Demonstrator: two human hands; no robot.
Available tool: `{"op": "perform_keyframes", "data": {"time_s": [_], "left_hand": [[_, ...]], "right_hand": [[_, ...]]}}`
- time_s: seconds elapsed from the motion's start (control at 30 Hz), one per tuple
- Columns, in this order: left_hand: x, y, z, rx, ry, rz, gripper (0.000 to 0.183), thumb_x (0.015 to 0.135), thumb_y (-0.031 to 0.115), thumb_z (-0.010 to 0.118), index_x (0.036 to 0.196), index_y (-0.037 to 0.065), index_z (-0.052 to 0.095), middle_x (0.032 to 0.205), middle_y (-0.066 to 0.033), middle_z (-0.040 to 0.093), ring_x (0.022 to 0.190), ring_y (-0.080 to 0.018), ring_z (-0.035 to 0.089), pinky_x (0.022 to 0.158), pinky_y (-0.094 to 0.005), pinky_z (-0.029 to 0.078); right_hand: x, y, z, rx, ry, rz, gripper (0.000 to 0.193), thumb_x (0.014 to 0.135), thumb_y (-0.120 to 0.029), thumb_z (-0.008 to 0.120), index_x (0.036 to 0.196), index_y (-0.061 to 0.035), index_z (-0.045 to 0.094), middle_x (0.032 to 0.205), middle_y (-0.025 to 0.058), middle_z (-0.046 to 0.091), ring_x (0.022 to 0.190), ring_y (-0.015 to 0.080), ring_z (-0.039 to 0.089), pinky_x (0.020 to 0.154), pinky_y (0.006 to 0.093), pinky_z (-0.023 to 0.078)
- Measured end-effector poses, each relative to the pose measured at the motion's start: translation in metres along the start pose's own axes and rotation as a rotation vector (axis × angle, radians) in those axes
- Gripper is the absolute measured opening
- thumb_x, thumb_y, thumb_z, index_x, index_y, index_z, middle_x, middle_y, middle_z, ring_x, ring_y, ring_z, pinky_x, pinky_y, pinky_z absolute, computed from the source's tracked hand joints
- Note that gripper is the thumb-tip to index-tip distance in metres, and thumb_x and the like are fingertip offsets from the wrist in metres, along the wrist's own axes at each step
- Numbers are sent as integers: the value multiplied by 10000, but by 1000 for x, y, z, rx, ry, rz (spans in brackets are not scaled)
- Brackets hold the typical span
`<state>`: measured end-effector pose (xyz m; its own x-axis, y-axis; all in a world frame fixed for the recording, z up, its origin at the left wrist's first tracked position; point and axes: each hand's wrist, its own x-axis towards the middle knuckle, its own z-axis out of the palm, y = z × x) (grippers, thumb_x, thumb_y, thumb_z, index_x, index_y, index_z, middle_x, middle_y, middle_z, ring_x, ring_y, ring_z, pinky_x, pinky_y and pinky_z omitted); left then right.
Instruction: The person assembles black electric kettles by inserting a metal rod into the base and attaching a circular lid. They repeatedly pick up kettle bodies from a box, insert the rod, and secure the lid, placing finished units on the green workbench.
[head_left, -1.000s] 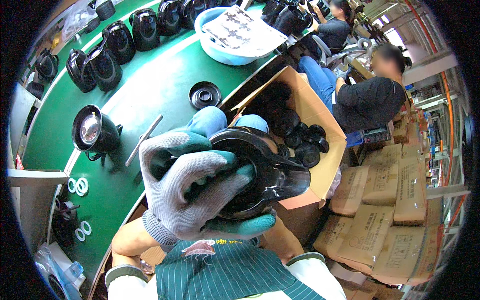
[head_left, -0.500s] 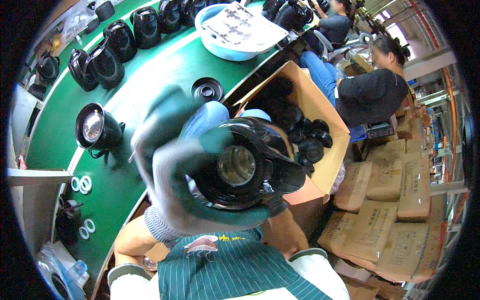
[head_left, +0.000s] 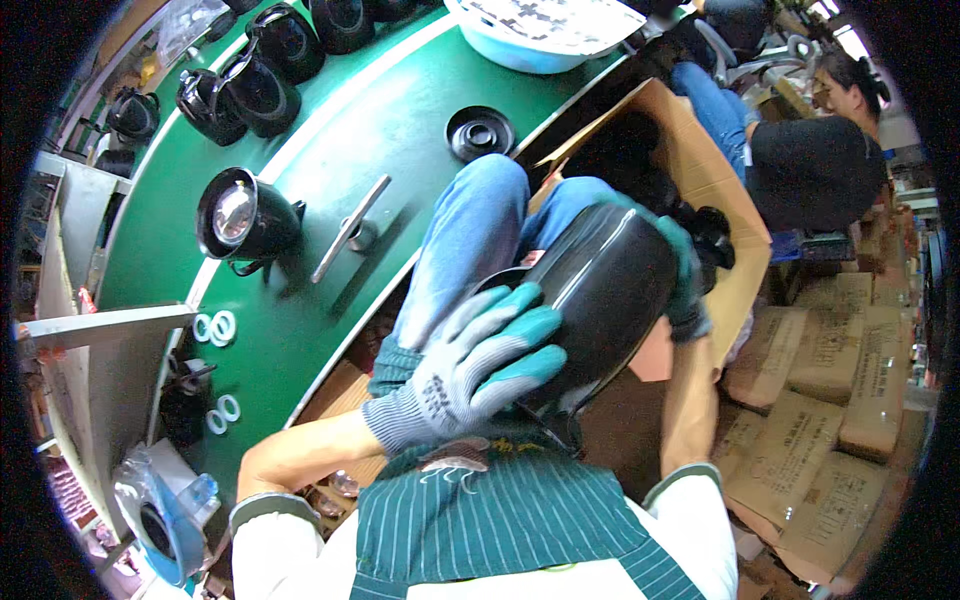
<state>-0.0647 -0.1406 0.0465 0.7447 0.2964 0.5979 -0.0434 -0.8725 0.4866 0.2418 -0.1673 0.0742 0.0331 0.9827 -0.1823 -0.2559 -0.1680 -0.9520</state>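
Note:
Over my lap, a glossy black jug (head_left: 612, 285) lies tilted between my hands, its smooth curved side up. My left hand (head_left: 482, 365), in a grey and teal knit glove, presses its spread fingers along the near left side. My right hand (head_left: 685, 280), gloved alike, wraps the far right side; its fingertips are partly hidden. On the green table to the left, a T-shaped metal tool (head_left: 350, 230) stands with its bar raised. Beyond it another black jug (head_left: 265, 225) lies with a shiny silver inside showing. A round black part (head_left: 480, 133) rests near the table edge.
An open cardboard box (head_left: 735, 225) of black parts stands right of my knees. White rings (head_left: 222, 328) lie at the table's left. Several black jugs (head_left: 262, 95) line the back, near a light blue basin (head_left: 520, 52). Cartons (head_left: 780, 450) are stacked right; a person (head_left: 815, 170) sits beyond.
The jug has turned over: its round open end faced up, now its smooth side does. My left hand has come down onto its side. The metal tool now shows, and the view has shifted.

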Motion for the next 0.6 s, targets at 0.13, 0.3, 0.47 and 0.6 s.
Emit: {"op": "perform_keyframes", "data": {"time_s": [0.13, 0.3, 0.47, 0.6], "left_hand": [[-68, -35, 10, 195, -357, 2, 623, 775, 202, 733, 1382, 228, 596, 1439, -112, 554, 1401, -341, 471, 1187, -592, 324], [-103, -149, -3, 849, 64, -877, 783, 881, 385, 736, 1496, 11, 427, 1505, -281, 441, 1370, -453, 435, 1124, -543, 355], [-105, -194, -21, 537, -45, -968, 464, 926, 261, 734, 1310, 25, 626, 1131, -192, 723, 977, -372, 719, 864, -405, 564], [-22, -145, -44, 14, -46, -866, 551, 861, 191, 820, 1346, 16, 626, 1090, -165, 758, 1012, -184, 725, 882, -345, 576]], "right_hand": [[16, -34, 26, -841, -352, -186, 704, 797, -412, 763, 1363, -19, 618, 1244, 167, 690, 1131, 266, 679, 1023, 387, 506], [-2, 66, 81, -1288, -108, -391, 760, 839, -571, 723, 1407, -84, 590, 1330, 226, 610, 1230, 392, 589, 1073, 484, 431], [14, 116, 69, -310, 193, -288, 582, 1071, -337, 468, 1526, 13, 374, 1515, 229, 466, 1396, 340, 485, 1161, 418, 389], [9, 123, 61, -93, 351, -225, 721, 1095, -547, 309, 1591, -24, 291, 1550, 212, 429, 1373, 321, 512, 1170, 437, 414]]}}
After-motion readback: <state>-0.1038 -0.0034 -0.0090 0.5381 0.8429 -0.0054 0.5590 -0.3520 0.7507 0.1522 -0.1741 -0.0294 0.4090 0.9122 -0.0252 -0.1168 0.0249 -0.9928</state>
